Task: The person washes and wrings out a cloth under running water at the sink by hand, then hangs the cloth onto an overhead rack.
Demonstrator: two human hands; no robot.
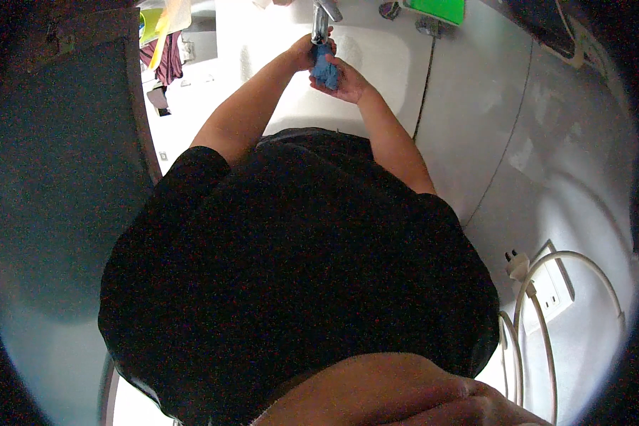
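Evidently you were at the sink, with the crumpled blue cloth (325, 72) bunched between your two hands just below the spout of the shiny chrome tap (321, 27), over the white, smooth-walled basin (394, 78). Step in hand, by my reading: working the cloth under the tap, perhaps wetting or rinsing it. Whether water ran, I could not tell; the glare off the basin washed out the detail.

The next move, I judged, called for a firm hold from both sides and a little room below the spout, so that your knuckles would not knock the metal.

Your right hand (348, 83): turned partly palm up, fingers curled under the lower end of the cloth, thumb over it. Closed on the fabric, loosely by the look of it, not in a hard fist.

Your left hand (306, 54): at the upper end, right beside the tap and partly behind cloth and spout. It seemed to touch the fabric, but its fingers were mostly hidden, so how far it was closed I could not tell.

Nearby, beyond the basin's right side: a bright green, flat-faced object (439, 8), well apart from both hands.
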